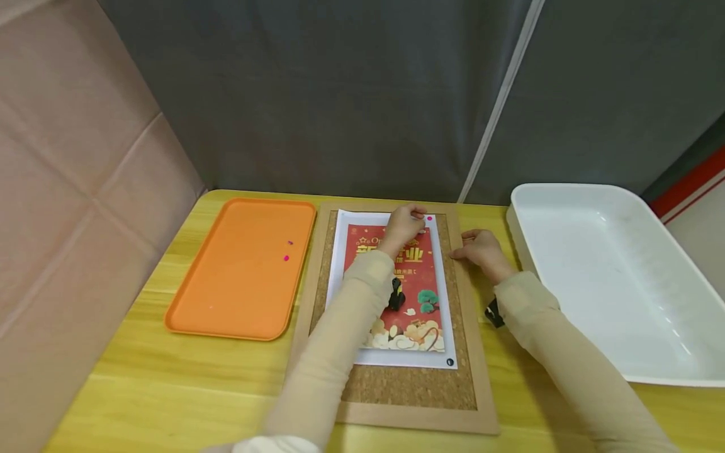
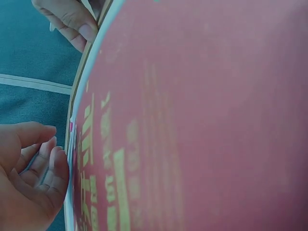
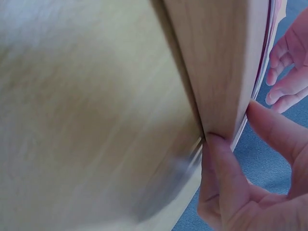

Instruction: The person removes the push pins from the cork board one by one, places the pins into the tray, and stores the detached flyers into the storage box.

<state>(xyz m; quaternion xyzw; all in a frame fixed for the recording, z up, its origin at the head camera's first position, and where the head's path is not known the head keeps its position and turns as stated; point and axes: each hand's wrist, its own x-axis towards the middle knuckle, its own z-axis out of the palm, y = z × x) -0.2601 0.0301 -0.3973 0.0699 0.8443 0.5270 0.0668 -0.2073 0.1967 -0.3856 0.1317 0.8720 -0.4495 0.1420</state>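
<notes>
A red and gold poster with a white border (image 1: 404, 283) lies on a wood-framed corkboard (image 1: 413, 387). At the poster's top right corner sits a pink pushpin (image 1: 430, 218), and a black round pin (image 1: 450, 362) marks the lower right one. My left hand (image 1: 404, 225) hovers over the poster's top edge, just left of the pink pin; in the left wrist view its fingers (image 2: 60, 166) are loosely bent around nothing. With thumb and fingers my right hand (image 1: 481, 251) pinches the board's right frame edge (image 3: 219, 57). My left forearm hides part of the poster.
Left of the board is an orange tray (image 1: 238, 277) bearing a pink pin (image 1: 286, 258) and a small purple piece (image 1: 291, 243). A deep white bin (image 1: 600, 264) stands at the right, close to my right forearm. Behind the yellow wooden table (image 1: 187, 377) hangs a grey curtain (image 1: 340, 100).
</notes>
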